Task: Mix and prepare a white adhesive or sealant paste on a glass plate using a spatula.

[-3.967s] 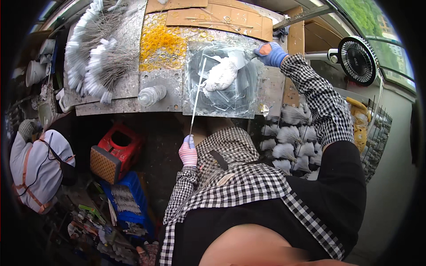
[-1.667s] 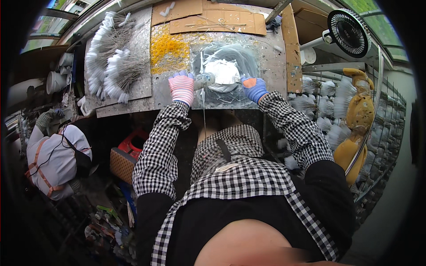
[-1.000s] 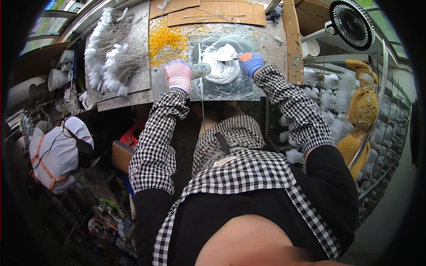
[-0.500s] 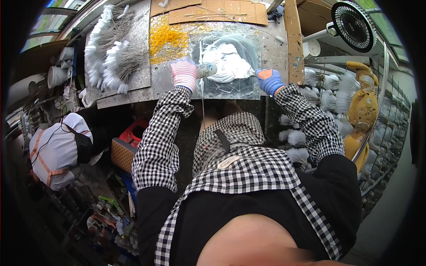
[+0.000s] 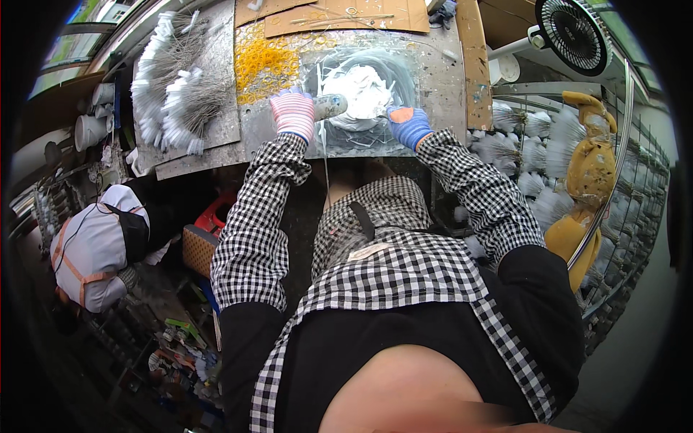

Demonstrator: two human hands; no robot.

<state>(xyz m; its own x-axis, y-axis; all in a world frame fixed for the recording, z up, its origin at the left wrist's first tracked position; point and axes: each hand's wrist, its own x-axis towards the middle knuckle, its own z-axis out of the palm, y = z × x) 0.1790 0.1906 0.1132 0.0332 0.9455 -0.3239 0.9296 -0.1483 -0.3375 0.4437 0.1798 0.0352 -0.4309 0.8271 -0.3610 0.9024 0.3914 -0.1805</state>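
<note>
While the left hand (image 5: 293, 114) is clamped on a grey roller (image 5: 330, 106) over white paste (image 5: 363, 86), right hand (image 5: 408, 126) rests loosely curled, holding nothing, at the bench's (image 5: 216, 137) near edge; judged mid-spreading, next needing an even pass.

Bright daylight from above, sharp centre, dark fisheye-bent rim

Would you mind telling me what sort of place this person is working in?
Probably a small craft workshop: a paint-spattered workbench with white paste, bundles of white-tipped wire pieces laid out, and racks of similar pieces beside a fan.
</note>
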